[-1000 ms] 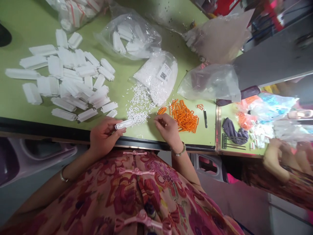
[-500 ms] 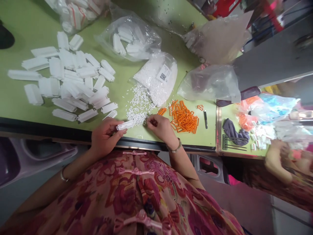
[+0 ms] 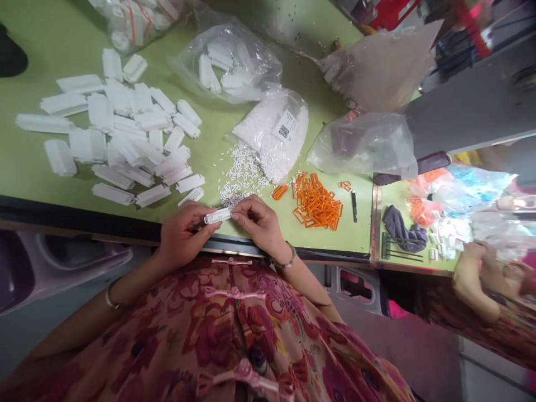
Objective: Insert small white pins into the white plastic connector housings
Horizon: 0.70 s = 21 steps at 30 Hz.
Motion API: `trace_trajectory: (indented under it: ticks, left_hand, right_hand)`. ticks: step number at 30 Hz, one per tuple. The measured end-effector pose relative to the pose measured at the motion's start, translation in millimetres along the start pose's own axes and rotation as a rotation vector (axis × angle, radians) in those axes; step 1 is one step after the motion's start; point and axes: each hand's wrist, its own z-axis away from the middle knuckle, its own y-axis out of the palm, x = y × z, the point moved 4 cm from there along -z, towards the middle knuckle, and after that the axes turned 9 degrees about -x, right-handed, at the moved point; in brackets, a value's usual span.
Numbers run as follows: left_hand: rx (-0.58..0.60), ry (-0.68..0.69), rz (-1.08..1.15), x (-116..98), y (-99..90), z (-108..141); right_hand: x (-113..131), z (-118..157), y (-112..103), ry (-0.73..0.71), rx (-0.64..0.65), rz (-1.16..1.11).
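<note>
Between thumb and fingers, my left hand (image 3: pixel 183 233) grips a white plastic connector housing (image 3: pixel 218 216) with a row of small holes, held over the table's front edge. My right hand (image 3: pixel 259 224) is pinched at the housing's right end; whatever sits in its fingertips is too small to make out. Just beyond my hands lies a spill of tiny white pegs (image 3: pixel 240 173), coming from an open clear bag (image 3: pixel 272 134) with a label. Another holed white piece (image 3: pixel 191 196) rests behind my left hand.
Many white plastic housings (image 3: pixel 125 134) are heaped on the left. Orange plastic frames (image 3: pixel 317 204) are piled on the right, near a black pen-like tool (image 3: pixel 354 206). Clear bags (image 3: pixel 228 61) stand behind. Another person's arm (image 3: pixel 477 279) is at the far right, by a grey cloth (image 3: pixel 404 229).
My right hand has moved left from the edge of the white pegs to the right end of the housing. My left hand still holds the housing; the view has shifted slightly.
</note>
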Motion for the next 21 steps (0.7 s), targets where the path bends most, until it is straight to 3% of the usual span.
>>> trace_trajectory:
  ticks: [8,14,19,21]
  left_hand:
    - [0.041,0.088,-0.059,-3,-0.7,-1]
    - [0.057,0.096,-0.109,-4,-1.7,0]
    - [0.071,0.108,-0.077,-2,-1.6,1]
    - [0.052,0.106,-0.079,-1,-1.7,2]
  right_hand:
    - [-4,4,3,0.211,0.1,-0.086]
    - [-6,5,3,0.253,0.055,-0.194]
    - [-8,7,12,0.45,0.249,-0.485]
    - [-8,8,14,0.485,0.242,-0.56]
